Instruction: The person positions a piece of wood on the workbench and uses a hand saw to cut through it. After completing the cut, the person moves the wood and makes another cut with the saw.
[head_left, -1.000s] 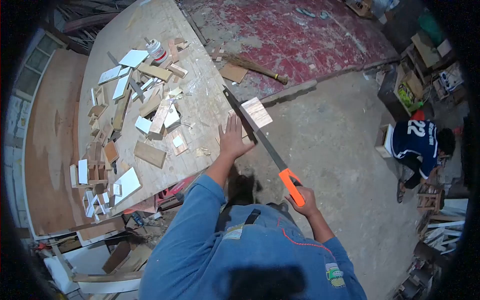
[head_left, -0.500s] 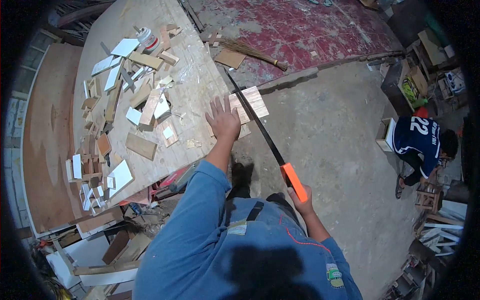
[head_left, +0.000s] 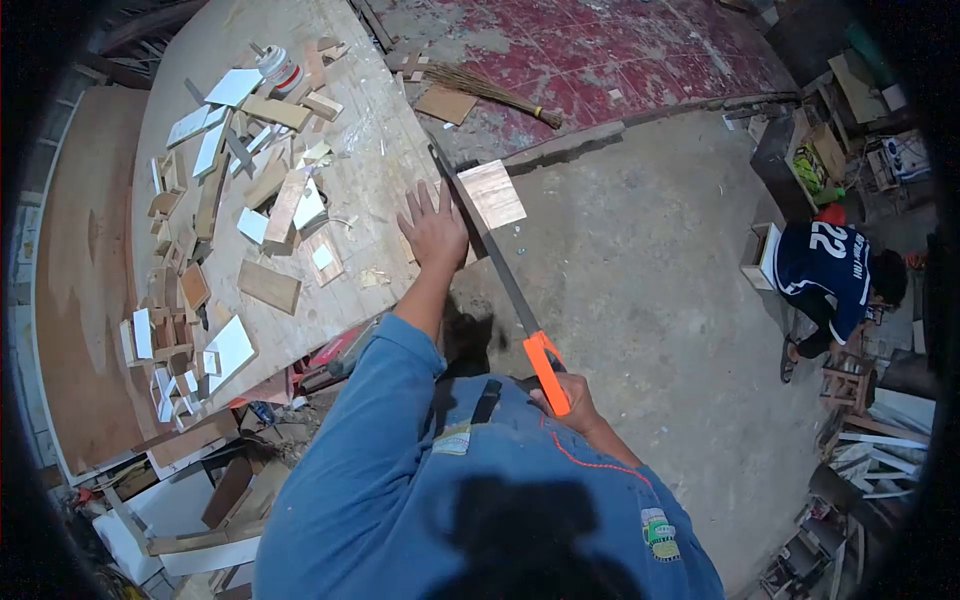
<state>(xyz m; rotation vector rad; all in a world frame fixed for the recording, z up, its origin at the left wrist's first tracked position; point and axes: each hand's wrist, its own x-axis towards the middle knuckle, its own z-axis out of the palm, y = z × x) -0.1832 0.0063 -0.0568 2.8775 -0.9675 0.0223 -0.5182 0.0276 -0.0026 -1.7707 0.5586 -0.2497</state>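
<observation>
My left hand (head_left: 437, 232) lies with fingers spread on a light wooden board at the edge of the worktable (head_left: 365, 150). Part of the board (head_left: 492, 195) juts out past the edge over the floor. My right hand (head_left: 572, 398) is wrapped round the orange handle of a handsaw (head_left: 503, 278), close to my waist. Its long dark blade slants up and left across the board, just right of my left fingers. The blade's tip reaches beyond the board's far side.
Wood offcuts (head_left: 268, 287) and a white jar (head_left: 279, 68) lie about the table's left half. A straw broom (head_left: 490, 92) rests on the floor ahead. At the right, a person (head_left: 825, 265) crouches among boxes and scrap wood (head_left: 880, 450).
The saw has shifted left and back toward my body, its handle now nearer my waist. My left hand stays spread on the board. The whole view has slid slightly.
</observation>
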